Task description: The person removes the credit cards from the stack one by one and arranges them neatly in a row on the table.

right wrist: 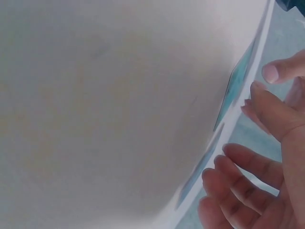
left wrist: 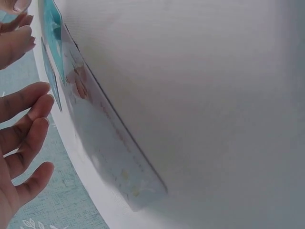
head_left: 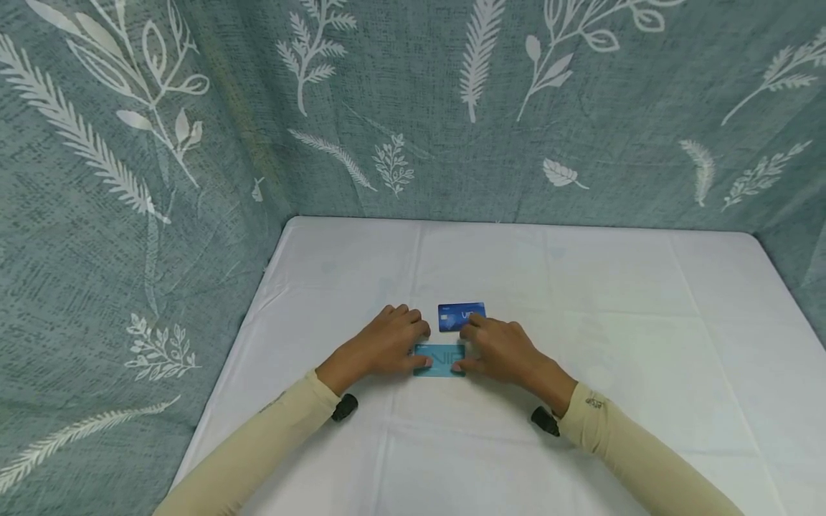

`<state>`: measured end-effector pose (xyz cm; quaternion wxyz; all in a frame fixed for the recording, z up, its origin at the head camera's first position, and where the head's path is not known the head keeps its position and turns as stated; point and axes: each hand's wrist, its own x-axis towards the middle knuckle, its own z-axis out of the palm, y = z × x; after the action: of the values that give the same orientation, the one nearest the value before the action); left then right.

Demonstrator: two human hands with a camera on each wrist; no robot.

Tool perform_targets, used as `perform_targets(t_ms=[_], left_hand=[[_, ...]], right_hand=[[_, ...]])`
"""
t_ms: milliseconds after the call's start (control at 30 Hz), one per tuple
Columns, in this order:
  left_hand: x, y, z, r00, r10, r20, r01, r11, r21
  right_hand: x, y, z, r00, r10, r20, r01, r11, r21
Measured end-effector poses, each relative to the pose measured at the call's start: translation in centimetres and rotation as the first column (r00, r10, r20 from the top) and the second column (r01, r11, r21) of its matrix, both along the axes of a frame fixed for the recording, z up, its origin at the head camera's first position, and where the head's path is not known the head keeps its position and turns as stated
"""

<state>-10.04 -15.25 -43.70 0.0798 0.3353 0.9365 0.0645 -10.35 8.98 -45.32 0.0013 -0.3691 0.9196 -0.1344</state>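
Observation:
A light blue card [head_left: 440,351] marked VIP lies flat between the two hands. My left hand [head_left: 390,340] is at its left end, thumb over the card and other fingers loosely bent beyond it. At the right end, my right hand [head_left: 503,351] has its thumb on the card's edge. Just behind lies a dark blue VIP card [head_left: 454,317]; the right index finger overlaps its near right corner. In the left wrist view a pale printed card [left wrist: 114,138] lies near the left fingers, hidden under that hand from the head view. The fingers of both hands are spread and relaxed.
A white cloth covers the table [head_left: 613,301], creased in places. Grey-green curtains [head_left: 400,107] with white leaf prints hang behind and at the left. Small black devices [head_left: 345,407] sit at both wrists, by the beige sleeves [head_left: 258,444].

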Motion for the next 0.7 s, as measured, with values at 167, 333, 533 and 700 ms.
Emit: perform_targets(t_ms=[167,333,533,700], left_hand=[[-0.22,0.18,0.17,1.000,0.009,-0.001,-0.009,1.000,-0.003],[-0.43,0.31,0.06,1.000,0.016,-0.009,-0.016,1.000,-0.006],[-0.71,0.53,0.18,0.999,0.030,-0.018,-0.030,1.000,-0.005],[-0.98,0.76,0.23,0.999,0.050,-0.015,-0.050,0.999,-0.003]], right_hand=[[-0.10,0.09,0.15,1.000,-0.020,0.010,0.020,1.000,0.001],[-0.27,0.23,0.10,1.000,-0.025,0.009,0.025,1.000,-0.010],[-0.46,0.49,0.17,1.000,-0.026,0.001,0.026,0.999,-0.024],[-0.70,0.73,0.14,1.000,-0.029,-0.002,0.029,0.999,-0.033]])
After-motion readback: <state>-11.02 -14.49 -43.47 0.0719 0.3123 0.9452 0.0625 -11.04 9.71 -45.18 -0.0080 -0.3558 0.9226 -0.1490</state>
